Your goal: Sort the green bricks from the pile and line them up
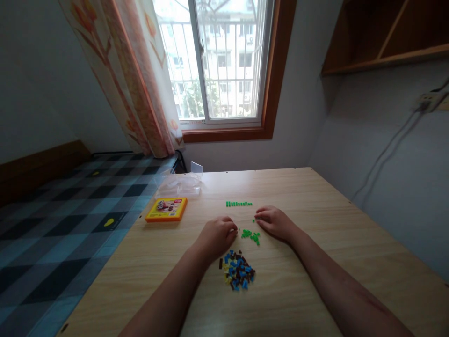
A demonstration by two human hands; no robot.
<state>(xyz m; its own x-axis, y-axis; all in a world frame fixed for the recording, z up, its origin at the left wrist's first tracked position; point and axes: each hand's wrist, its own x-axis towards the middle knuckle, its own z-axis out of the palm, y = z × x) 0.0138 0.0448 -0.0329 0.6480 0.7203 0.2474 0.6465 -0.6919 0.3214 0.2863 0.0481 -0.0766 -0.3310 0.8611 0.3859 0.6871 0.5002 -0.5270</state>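
Note:
My left hand (218, 235) rests on the table with its fingers curled and fingertips pressed together. Whatever it may pinch is too small to make out; a tiny piece shows just beyond the tips. Across from it, my right hand (276, 223) is closed in a loose pinch, with a bit of green at its fingertips. A single small green toy brick (253, 220) lies right by those tips. Between the hands is a loose pile of green bricks (247, 233). Farther off, several green bricks (234, 204) stand in a neat row, sorted by size.
Nearer me lies a mixed pile of blue, brown and yellow bricks (240, 271). A yellow-orange box (167, 209) and clear plastic packaging (179, 185) sit at the table's left side. A checked bed (87, 210) adjoins the table (351, 262) on the left; walls border the right and back.

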